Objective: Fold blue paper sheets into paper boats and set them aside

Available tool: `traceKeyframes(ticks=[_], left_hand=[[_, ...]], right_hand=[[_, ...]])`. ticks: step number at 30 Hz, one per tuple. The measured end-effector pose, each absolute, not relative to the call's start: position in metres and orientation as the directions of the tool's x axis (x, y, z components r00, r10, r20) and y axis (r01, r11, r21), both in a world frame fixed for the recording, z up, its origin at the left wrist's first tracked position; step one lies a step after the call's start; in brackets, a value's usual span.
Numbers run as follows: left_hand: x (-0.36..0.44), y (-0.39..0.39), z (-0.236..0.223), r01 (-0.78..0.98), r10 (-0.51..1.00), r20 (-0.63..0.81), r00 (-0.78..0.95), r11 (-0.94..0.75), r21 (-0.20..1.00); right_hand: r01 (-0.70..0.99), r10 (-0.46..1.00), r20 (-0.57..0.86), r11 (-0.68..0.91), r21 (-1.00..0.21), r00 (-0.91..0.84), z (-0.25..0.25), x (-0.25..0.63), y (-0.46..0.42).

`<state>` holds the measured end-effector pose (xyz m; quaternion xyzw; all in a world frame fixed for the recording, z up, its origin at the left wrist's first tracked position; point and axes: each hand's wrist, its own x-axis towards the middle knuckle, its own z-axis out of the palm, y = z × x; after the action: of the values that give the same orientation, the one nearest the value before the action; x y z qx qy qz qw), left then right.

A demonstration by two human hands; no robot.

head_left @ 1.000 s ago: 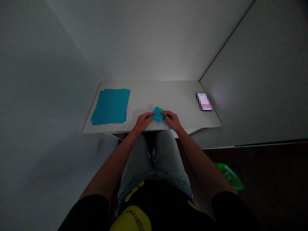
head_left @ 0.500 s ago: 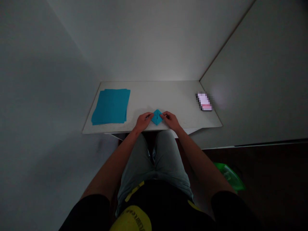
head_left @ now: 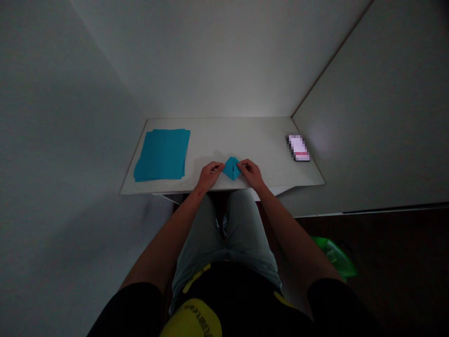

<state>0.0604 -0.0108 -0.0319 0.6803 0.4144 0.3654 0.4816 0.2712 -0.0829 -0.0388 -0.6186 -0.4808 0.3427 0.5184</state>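
A small folded piece of blue paper [head_left: 232, 167] rests near the front edge of a white table [head_left: 245, 135]. My left hand [head_left: 209, 174] pinches its left corner with thumb and fingertips. On the other side my right hand [head_left: 251, 172] is closed on the paper's right edge. Both forearms reach in from below, over my lap.
A stack of blue paper sheets [head_left: 162, 154] lies at the table's left end. A phone with a lit screen [head_left: 298, 148] sits at the right end by the wall. Walls close in on the left, back and right. A green object [head_left: 334, 256] is on the dark floor at right.
The folded paper has been narrowed and turned slightly between my hands. Both hands stayed close together at the table's front edge.
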Motion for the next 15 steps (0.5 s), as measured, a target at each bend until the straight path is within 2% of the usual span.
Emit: traceKeyframes(ticks=[5, 15], left_hand=[[0.0599, -0.0114, -0.0311, 0.199, 0.914, 0.107, 0.39, -0.197, 0.96], [0.0617, -0.0092, -0.0324, 0.166, 0.947, 0.096, 0.307, -0.152, 0.974]], right_hand=[[0.272, 0.953, 0.071, -0.012, -0.962, 0.294, -0.0393, 0.2708, -0.0831], [0.173, 0.917, 0.104, 0.039, -0.984, 0.385, -0.0368, 0.2739, -0.083]])
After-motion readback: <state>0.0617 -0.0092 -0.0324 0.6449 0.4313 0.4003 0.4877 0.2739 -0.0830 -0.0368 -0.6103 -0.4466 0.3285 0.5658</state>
